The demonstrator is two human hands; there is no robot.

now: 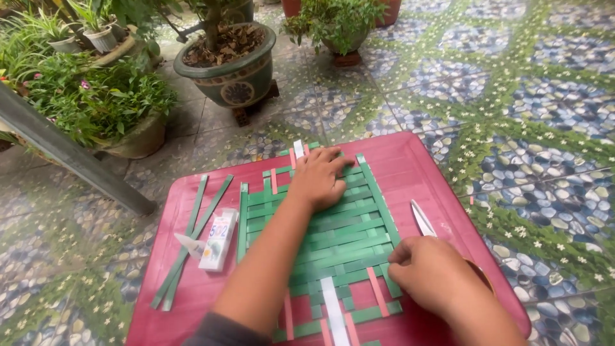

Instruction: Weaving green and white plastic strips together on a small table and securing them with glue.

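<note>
woven mat point(333, 237) of green, pink and white strips lies mid-frame on the red bench point(423, 160). left hand point(318, 178) flat on its top, fingers spread. right hand point(426, 272) pinches the mat's right edge. scissors point(423, 219) just right; glue box point(218, 239) and loose strips point(192, 237) left.

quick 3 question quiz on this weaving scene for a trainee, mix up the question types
1. True or false: the left hand lies flat on the woven green mat.
2. Which lies just beyond the right hand on the red table? A) scissors B) a hammer C) a cup
3. Fill in: the small white glue bottle lies to the ___ of the mat, beside the loose green strips.

Key: 1 true; 2 A; 3 left
</note>
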